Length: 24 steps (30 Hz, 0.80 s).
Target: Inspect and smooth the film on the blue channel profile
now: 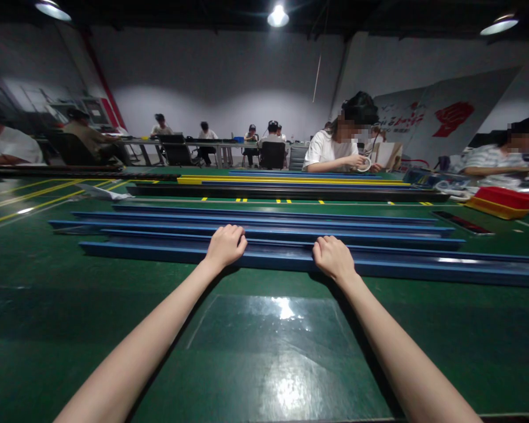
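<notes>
Both arms reach forward over the green tabletop to a long blue channel strip (277,257), which lies crosswise nearest me. My left hand (227,245) is closed over the strip left of its middle, fingers curled down inside it. A short way to the right, my right hand (334,256) grips the same strip in the same manner. The fingertips of both hands are partly hidden. Just beyond, several more blue channel strips (282,227) lie side by side, roughly parallel to this one.
A clear sheet (268,329) lies flat between my forearms. Farther back are a black strip (255,191) and a yellow strip (291,180). At right are a dark phone-like slab (462,222) and a red tray (502,198). A person (335,147) works across the table.
</notes>
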Each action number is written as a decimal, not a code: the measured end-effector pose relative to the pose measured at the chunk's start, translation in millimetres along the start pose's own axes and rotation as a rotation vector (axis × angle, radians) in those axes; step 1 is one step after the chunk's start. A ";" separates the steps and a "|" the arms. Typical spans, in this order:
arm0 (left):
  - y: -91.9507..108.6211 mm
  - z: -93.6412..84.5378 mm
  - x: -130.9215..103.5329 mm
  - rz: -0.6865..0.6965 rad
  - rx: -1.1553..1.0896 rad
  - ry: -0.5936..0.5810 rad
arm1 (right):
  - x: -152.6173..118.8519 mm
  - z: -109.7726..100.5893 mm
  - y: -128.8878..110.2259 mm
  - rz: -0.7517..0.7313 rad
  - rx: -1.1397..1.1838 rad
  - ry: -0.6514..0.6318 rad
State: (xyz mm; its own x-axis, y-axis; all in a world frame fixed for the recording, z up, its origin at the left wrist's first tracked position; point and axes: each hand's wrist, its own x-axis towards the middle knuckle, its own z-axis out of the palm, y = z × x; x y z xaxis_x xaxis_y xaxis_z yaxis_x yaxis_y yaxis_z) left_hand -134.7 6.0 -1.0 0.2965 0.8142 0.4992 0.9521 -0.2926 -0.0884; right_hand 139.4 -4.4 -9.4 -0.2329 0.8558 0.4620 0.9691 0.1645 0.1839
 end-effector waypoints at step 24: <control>79.1 14.4 29.1 0.123 -0.060 -0.078 | 12.1 10.8 -8.6 0.033 0.019 0.063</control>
State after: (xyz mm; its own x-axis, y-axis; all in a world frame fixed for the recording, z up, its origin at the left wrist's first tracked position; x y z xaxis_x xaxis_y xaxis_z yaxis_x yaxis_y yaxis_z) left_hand -49.7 13.8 -5.9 0.4175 0.8062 0.4192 0.9029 -0.4199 -0.0916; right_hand 129.2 9.8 -14.8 -0.2052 0.8283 0.5214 0.9775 0.1467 0.1516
